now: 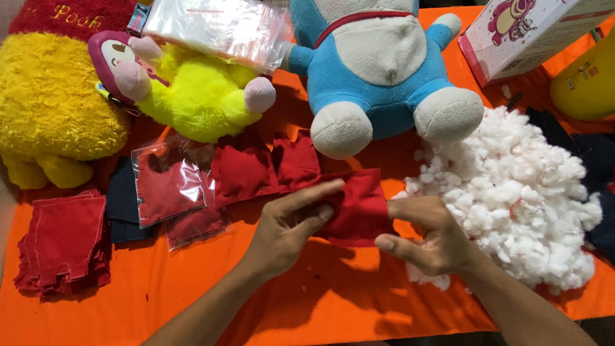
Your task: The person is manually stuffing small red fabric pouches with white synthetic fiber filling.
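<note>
My left hand [288, 224] and my right hand [426, 237] both hold a red fabric pouch [359, 205] above the orange tablecloth [307, 301]. The left fingers press on its left side; the right hand pinches its right edge with thumb and fingers. A large pile of white stuffing [512, 192] lies just right of my right hand, touching it. Two more red pouches [262, 170] lie just beyond my left hand.
A blue and white plush toy [378, 70] sits at the back, a yellow-green plush [192, 90] and a big yellow plush [51, 102] to the left. Clear bags with red pouches [170, 189], a stack of red fabric pieces [64, 247], a box [532, 35].
</note>
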